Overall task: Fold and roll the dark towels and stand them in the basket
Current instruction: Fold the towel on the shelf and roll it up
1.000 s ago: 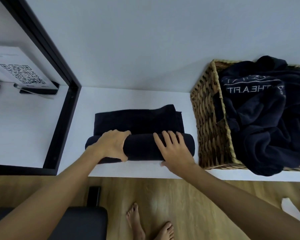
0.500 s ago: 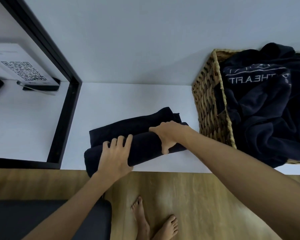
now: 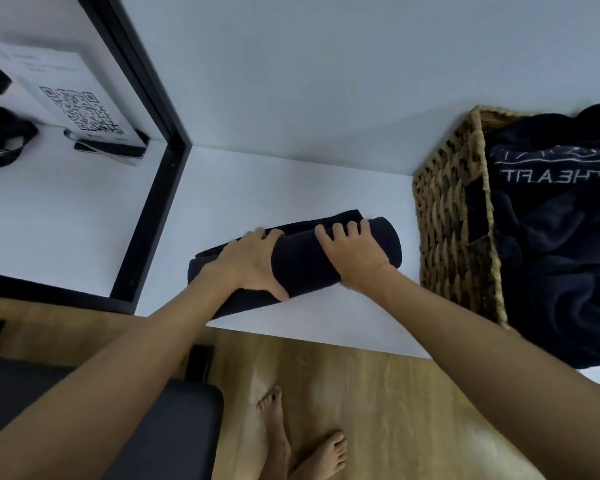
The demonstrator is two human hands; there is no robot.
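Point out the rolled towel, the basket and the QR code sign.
rolled towel (image 3: 305, 268): head view, on the bare middle of the roll between the two hands.
basket (image 3: 444, 216): head view, on its woven left wall.
QR code sign (image 3: 80, 109): head view, on the printed code itself.

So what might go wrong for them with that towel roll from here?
The rolled towel is held only by the left hand and right hand lying over it; letting go could let it spring loose. It lies askew near the front edge of the white shelf, so it might slip off. The basket already holds a heap of unfolded dark towels, leaving little room to stand it.
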